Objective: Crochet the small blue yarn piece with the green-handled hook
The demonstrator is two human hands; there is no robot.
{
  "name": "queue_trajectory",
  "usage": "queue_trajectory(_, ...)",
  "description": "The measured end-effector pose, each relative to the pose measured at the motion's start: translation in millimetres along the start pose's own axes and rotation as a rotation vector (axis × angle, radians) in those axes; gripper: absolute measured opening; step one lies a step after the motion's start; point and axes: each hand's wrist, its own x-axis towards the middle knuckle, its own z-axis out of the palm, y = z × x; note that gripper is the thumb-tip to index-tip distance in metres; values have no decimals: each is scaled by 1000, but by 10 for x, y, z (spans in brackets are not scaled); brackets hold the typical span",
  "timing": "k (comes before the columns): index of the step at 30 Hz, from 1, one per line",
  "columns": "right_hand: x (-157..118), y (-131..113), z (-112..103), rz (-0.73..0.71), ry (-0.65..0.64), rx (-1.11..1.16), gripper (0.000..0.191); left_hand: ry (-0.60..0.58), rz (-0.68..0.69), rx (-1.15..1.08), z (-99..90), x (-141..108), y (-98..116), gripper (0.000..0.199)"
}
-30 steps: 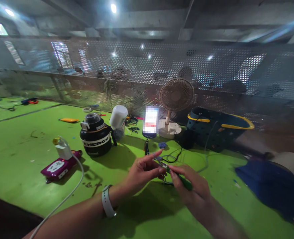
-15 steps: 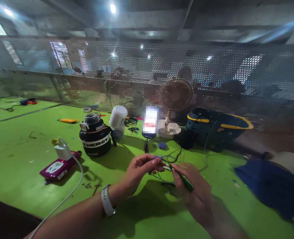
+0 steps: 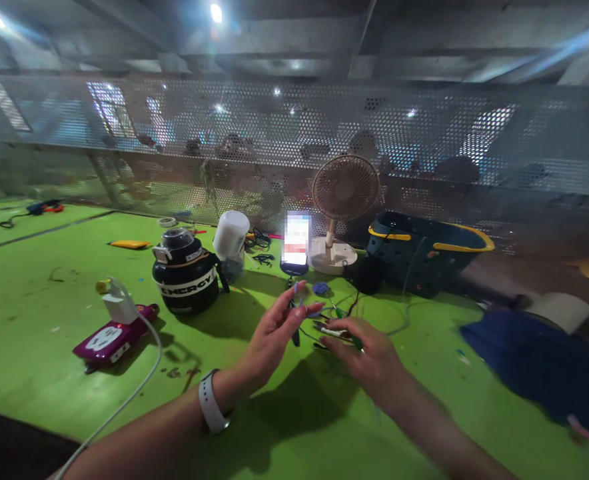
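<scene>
Left hand (image 3: pixel 269 333): raised over the middle of the table (image 3: pixel 59 380), fingers part spread, purple yarn (image 3: pixel 297 292) at a raised fingertip; whether they pinch it, I cannot tell.
Right hand (image 3: pixel 369 357): thumb and fingers gripping the tool (image 3: pixel 358 343), near the left fingertips but apart from them.
Tool: green handle, pale shaft pointing towards the left hand.
Far edge, middle: phone (image 3: pixel 295 243), upright, lit; fan (image 3: pixel 345 188) just beside it.
Far edge, right: basket (image 3: pixel 424 263), dark with yellow handles.
Right edge: blue cloth (image 3: pixel 534 367).
Left half: flask (image 3: pixel 187 277); nearer the near left corner, purple power strip (image 3: pixel 104 343), white plug (image 3: pixel 119 308) in it.
</scene>
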Motion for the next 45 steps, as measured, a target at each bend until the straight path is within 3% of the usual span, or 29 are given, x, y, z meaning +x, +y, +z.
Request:
queue_trajectory(3,-29,-48,152,-56,0,-68,43,14,-50,-83,33,-36,-9,56)
queue_trajectory(6,-14,-68,221,-131,43,-75,31,17,-109,-153,68,-56,-11,58)
queue_trajectory(10,10,-40,249,-257,193,-120,16,44,-170,-302,97,-45,-26,63)
queue_trajectory(14,-4,-8,286,-363,168,-137,14,87,-237,-385,108,-39,-42,63)
queue_trajectory(17,-13,-21,264,-375,166,-106,9,51,-251,-370,104,-46,-25,61)
queue_trajectory(25,4,14,117,-150,130,192,10,-9,-193,-155,15,5,25,61)
queue_trajectory(30,11,-31,37,14,120,297,17,28,-145,48,-3,43,52,67)
queue_trajectory(35,45,-77,-51,278,105,480,27,51,-135,192,-52,95,92,48)
queue_trajectory(40,113,89,-51,412,213,710,36,130,-108,304,-157,187,117,34)
queue_trajectory(45,180,135,-167,477,298,715,40,177,-134,402,-256,248,150,28)
